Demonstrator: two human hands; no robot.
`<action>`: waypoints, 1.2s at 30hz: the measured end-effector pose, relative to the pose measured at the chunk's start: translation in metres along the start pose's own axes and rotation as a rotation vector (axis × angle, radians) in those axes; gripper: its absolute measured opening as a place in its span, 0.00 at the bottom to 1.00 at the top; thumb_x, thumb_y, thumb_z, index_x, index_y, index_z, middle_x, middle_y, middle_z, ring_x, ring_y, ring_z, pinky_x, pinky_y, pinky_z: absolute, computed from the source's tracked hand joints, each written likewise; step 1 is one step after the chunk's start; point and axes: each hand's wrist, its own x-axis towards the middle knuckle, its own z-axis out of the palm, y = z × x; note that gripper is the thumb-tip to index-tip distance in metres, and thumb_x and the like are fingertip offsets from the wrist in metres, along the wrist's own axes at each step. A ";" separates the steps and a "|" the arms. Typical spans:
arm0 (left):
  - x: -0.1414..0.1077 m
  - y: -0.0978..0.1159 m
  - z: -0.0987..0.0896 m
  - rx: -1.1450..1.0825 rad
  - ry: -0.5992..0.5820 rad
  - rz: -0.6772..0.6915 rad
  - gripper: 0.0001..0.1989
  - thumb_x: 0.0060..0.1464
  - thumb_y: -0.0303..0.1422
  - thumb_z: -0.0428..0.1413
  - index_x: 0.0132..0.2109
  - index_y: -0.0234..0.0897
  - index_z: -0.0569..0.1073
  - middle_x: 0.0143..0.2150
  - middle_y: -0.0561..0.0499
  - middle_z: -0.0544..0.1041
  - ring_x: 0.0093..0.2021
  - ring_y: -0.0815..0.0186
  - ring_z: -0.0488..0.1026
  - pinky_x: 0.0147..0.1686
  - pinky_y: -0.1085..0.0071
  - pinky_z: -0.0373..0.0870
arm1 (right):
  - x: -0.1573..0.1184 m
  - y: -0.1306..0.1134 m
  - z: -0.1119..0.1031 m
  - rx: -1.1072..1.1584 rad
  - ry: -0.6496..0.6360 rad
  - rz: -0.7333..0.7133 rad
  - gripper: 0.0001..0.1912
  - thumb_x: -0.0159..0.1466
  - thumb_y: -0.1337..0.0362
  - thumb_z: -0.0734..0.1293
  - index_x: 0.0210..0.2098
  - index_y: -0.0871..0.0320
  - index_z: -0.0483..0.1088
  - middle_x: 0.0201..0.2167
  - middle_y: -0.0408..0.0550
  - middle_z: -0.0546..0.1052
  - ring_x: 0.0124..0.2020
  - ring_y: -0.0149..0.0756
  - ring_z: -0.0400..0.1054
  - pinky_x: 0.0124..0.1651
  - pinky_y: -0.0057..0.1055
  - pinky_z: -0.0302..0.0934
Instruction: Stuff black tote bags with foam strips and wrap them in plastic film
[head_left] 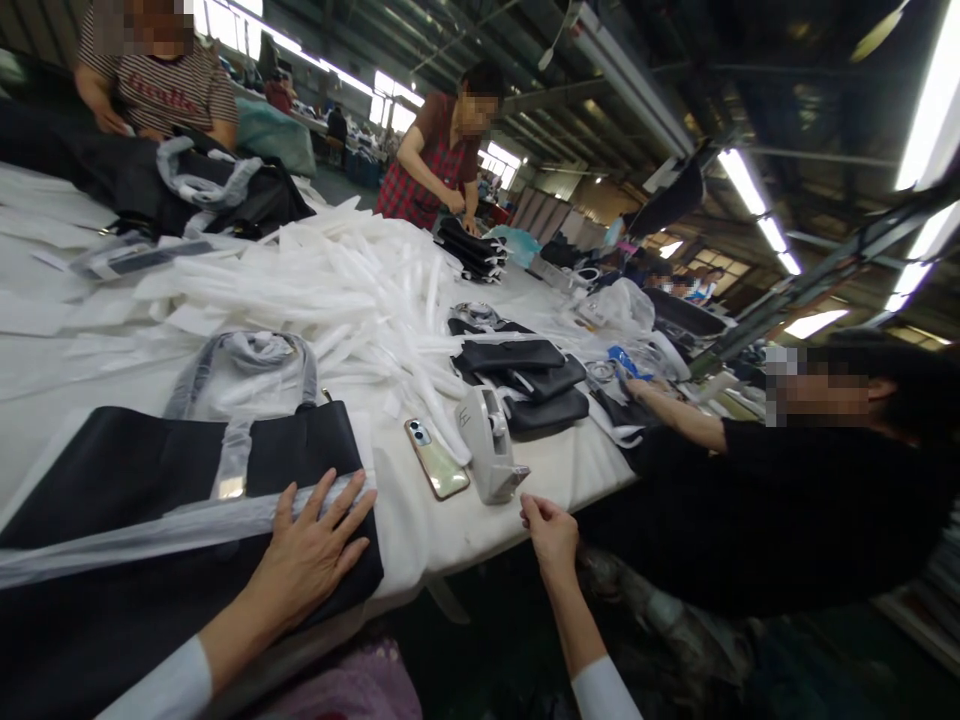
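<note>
A black handbag (292, 455) lies flat on the table at the left, its handles (300, 370) wrapped in clear plastic and folded out beyond its top edge. My left hand (319, 530) rests on the bag with fingers spread, pressing a plastic-wrapped strap (172, 530) that runs across it. At the table's front edge, my right hand (551, 530) is closed in a pinch; whatever is between the fingertips is too small to make out. Just beyond those fingertips stands a white tape dispenser (484, 450). A phone (435, 460) lies between the dispenser and the bag.
White foam strips (337, 280) are heaped across the table's middle. Black bags (525, 380) are stacked behind the dispenser. A co-worker in black (787, 490) sits close on the right, one arm over the table. Two more people (431, 160) work across it.
</note>
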 end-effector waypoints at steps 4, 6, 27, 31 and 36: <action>0.000 0.000 0.000 -0.011 -0.005 0.001 0.26 0.62 0.37 0.47 0.66 0.52 0.61 0.70 0.52 0.56 0.68 0.44 0.52 0.61 0.36 0.42 | 0.000 -0.005 -0.004 -0.106 -0.011 -0.022 0.29 0.52 0.36 0.66 0.24 0.59 0.75 0.20 0.52 0.77 0.24 0.45 0.72 0.25 0.34 0.63; 0.000 -0.001 0.000 -0.024 -0.005 -0.005 0.25 0.62 0.38 0.47 0.65 0.52 0.61 0.70 0.53 0.56 0.67 0.44 0.53 0.61 0.36 0.42 | 0.001 -0.009 -0.002 -0.155 -0.023 -0.023 0.28 0.58 0.38 0.64 0.26 0.59 0.74 0.22 0.50 0.77 0.25 0.41 0.72 0.28 0.34 0.65; 0.006 -0.004 -0.023 -0.069 -0.046 -0.049 0.25 0.64 0.48 0.43 0.65 0.52 0.61 0.71 0.50 0.55 0.68 0.46 0.53 0.61 0.35 0.48 | -0.055 -0.151 0.033 -0.244 -0.637 -0.537 0.16 0.61 0.49 0.64 0.31 0.54 0.75 0.28 0.46 0.78 0.31 0.40 0.70 0.36 0.33 0.60; 0.006 -0.004 -0.023 -0.063 -0.028 -0.046 0.26 0.65 0.49 0.42 0.66 0.51 0.58 0.71 0.48 0.55 0.68 0.46 0.53 0.60 0.34 0.49 | -0.053 -0.188 0.088 -0.131 -0.998 -0.614 0.17 0.64 0.51 0.62 0.30 0.56 0.74 0.25 0.42 0.74 0.29 0.33 0.66 0.33 0.29 0.59; 0.006 -0.005 -0.024 -0.025 -0.024 -0.039 0.26 0.65 0.49 0.40 0.67 0.51 0.57 0.71 0.46 0.55 0.67 0.47 0.54 0.60 0.36 0.51 | -0.029 -0.173 0.143 -0.293 -1.087 -0.704 0.17 0.62 0.53 0.62 0.26 0.58 0.74 0.19 0.40 0.69 0.25 0.31 0.60 0.29 0.28 0.52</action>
